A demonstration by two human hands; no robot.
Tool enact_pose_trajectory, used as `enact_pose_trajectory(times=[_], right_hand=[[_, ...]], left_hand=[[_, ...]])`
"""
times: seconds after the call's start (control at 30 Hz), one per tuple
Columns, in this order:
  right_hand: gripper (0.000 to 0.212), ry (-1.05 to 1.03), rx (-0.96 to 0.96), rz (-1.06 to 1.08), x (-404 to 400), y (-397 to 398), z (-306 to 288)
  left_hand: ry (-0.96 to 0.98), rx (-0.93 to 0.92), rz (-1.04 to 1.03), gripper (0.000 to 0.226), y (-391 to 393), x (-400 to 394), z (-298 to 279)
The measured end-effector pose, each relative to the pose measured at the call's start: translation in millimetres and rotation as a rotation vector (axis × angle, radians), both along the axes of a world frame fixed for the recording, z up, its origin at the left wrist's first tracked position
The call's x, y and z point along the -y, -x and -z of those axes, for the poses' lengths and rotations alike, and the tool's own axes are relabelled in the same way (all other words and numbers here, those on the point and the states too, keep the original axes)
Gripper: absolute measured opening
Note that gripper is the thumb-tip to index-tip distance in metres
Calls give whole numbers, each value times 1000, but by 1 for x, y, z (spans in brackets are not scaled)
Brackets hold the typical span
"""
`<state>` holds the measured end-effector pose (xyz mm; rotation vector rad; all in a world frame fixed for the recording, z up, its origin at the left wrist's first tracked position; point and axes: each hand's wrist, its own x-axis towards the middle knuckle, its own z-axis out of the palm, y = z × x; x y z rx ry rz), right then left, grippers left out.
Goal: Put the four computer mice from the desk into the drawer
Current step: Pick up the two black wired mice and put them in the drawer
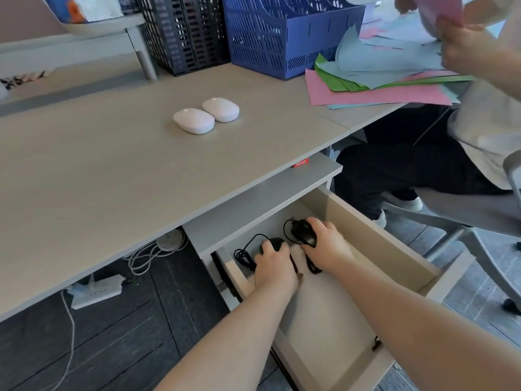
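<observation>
Two white wireless mice lie side by side on the grey desk (98,165): one nearer me (193,120), the other (221,109) just behind it to the right. The drawer (375,244) under the desk stands pulled out. Both my hands are inside it at the far end. My left hand (275,268) rests over a black wired mouse (277,244), mostly hiding it. My right hand (328,248) grips a second black wired mouse (304,232). Their black cables coil on the drawer floor.
A black mesh basket (183,32) and a blue file holder (284,35) stand at the desk's back. Coloured paper sheets (380,83) lie at the right, where another person sits on a chair (465,213). Power strips (97,290) and cables lie on the floor.
</observation>
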<state>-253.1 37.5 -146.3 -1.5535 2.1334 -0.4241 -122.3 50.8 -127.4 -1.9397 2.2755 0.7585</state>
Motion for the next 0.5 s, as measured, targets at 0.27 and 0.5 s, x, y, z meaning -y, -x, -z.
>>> enact_pose_trajectory(times=[0.27,0.5], right_hand=[[68,-49,8,-65,3,2,-3],[66,-73,-8,-118,3,1,-12]], left_hand=[[19,30,1,60,3,2,-1],[66,138,38,61,-6,5,-12]])
